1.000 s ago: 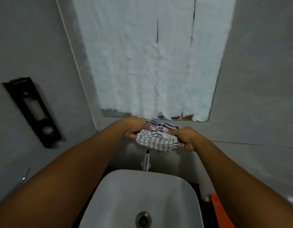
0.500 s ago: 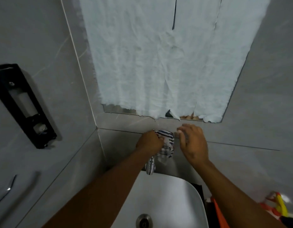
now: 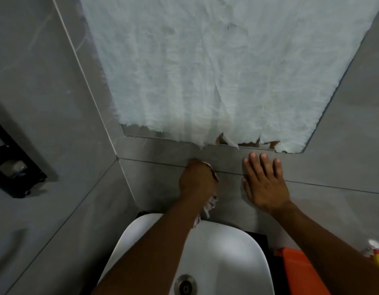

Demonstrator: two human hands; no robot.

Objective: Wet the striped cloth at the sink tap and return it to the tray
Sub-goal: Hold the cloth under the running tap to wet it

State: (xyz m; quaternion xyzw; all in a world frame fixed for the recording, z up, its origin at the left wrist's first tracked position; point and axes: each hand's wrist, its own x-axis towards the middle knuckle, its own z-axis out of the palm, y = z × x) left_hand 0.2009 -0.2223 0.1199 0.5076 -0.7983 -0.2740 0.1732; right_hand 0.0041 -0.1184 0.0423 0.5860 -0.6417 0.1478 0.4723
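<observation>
Left hand (image 3: pixel 197 180) clutching striped cloth (image 3: pixel 212 204), right hand (image 3: pixel 264 184) spread

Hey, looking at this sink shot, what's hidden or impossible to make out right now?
All in the head view:
- Tap: hidden behind the left hand and forearm, so running water cannot be told.
- Striped cloth: only bits show beside the left hand; wet or dry is unclear.
- Orange tray: partly covered by the right forearm.
- Mirror: covered by white paper.
- Black holder on the left wall: cut off by the frame edge.
</observation>
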